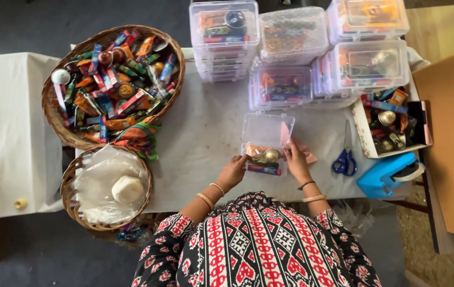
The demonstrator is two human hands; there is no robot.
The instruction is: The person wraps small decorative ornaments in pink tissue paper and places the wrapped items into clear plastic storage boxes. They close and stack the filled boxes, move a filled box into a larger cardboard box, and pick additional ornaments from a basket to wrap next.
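The person's left hand (233, 171) rests with curled fingers against the near left corner of a small clear plastic box (264, 142), touching its edge; whether it grips the box cannot be told. The right hand (296, 160) is at the box's right side, fingertips bent in over the edge beside a round gold tin (272, 154) that lies inside among small coloured packets. The box sits open on the white table (205, 138), its lid raised away from the hands. Just past the right hand lies a pink paper (305, 152), and further right a pair of blue-handled scissors (345, 157), then a blue hole punch (390, 174) and a cardboard tray (392, 125) of small goods. Beyond the hands stand stacked filled clear boxes (290, 48). Left of the left hand sit a large wicker basket (56, 114) of packets and a smaller basket (72, 199) holding a white lump in plastic.
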